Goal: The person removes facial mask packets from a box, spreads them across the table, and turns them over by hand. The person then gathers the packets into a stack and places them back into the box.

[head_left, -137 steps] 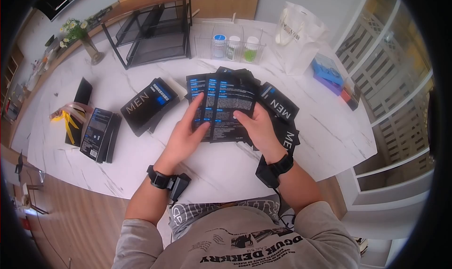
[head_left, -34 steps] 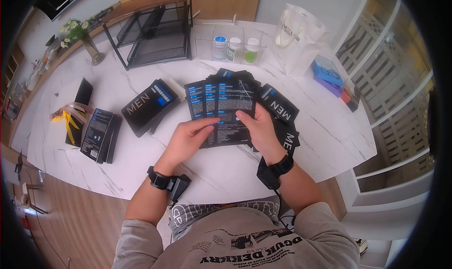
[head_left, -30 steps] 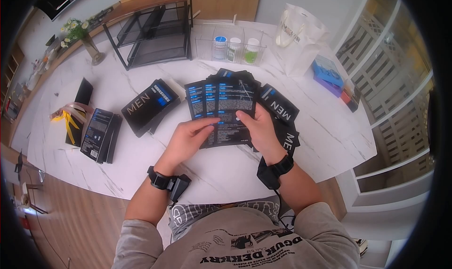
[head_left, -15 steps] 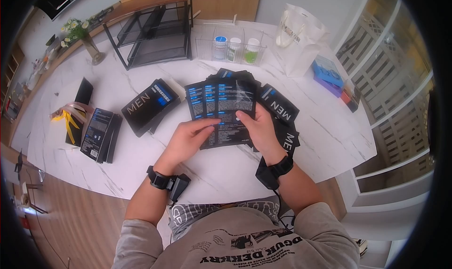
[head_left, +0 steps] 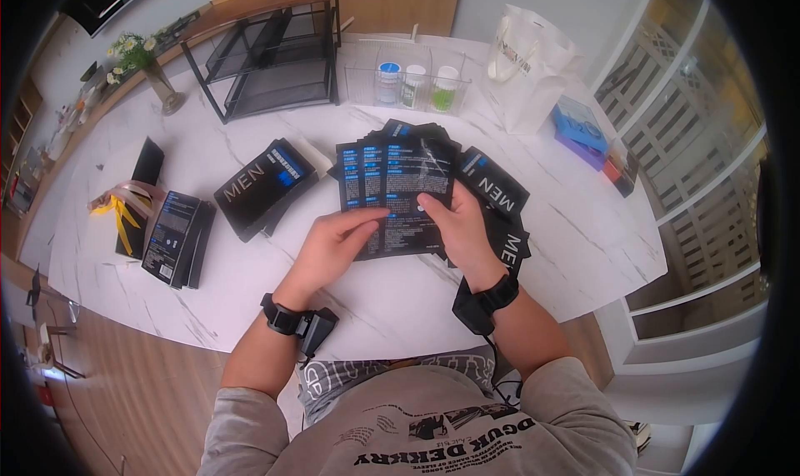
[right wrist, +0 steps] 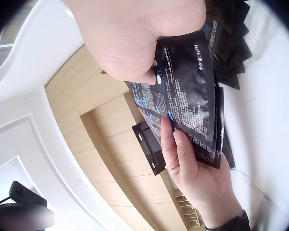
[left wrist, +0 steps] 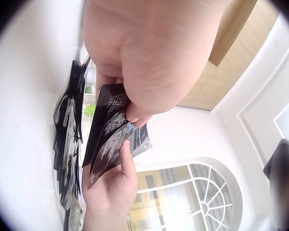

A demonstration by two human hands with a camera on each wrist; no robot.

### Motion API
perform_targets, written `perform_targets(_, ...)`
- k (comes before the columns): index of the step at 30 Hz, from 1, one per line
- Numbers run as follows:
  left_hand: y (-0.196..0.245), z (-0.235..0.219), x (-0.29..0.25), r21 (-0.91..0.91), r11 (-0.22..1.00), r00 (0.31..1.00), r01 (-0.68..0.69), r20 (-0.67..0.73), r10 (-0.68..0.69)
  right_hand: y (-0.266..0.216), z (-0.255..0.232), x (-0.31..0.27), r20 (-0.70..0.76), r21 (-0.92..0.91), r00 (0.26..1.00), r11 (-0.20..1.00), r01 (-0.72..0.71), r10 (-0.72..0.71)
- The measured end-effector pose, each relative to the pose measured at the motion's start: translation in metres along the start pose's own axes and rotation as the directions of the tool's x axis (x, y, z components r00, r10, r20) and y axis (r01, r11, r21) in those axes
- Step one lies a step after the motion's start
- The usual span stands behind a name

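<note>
**Fanned black packets held between both hands, printed sides up**

Far left of your left hand: yellow ribbon at an open box. Nearer that hand, a dark stack leans, barcode showing. Just beyond the hand and to its left, the MEN stack lies at a slant on the marbled table.

Your left hand: nearly closed, thumb and index on the face of the black packets at their near left part, other fingers behind; it grips them.

The packets: between your two hands, overlapping in a fan, small pale and blue print toward you. Beyond them, a dark pile shows past their far edges; farther out, a clear organizer bears three bottles.

Your right hand: closed on the packets' right side, thumb pressed on the face, fingers behind.

Right of this hand, more MEN packets lie overlapping. Farther out to the right: white bag, then blue box.
</note>
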State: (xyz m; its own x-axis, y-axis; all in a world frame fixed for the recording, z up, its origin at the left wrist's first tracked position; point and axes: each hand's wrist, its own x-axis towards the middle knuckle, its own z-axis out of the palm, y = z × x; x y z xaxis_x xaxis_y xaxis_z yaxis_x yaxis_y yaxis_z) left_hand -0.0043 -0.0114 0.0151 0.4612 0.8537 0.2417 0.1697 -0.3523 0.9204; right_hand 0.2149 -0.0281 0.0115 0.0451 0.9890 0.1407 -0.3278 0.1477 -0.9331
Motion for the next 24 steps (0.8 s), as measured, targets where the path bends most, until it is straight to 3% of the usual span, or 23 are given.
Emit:
perform_targets(11, 0.0029, 0.0029, -0.0002, 0.035, 0.999, 0.997, -0.037, -0.07, 0.039, 0.0018, -0.0009, 0.0006, 0.007, 0.037, 1.0, 0.999, -0.007, 0.007)
perform_targets(24, 0.0035, -0.0005, 0.0007, 0.048, 0.998, 0.999, -0.04, -0.018, 0.041, 0.0012, 0.0006, 0.0003, 0.004, 0.045, 1.0, 0.999, -0.001, 0.001)
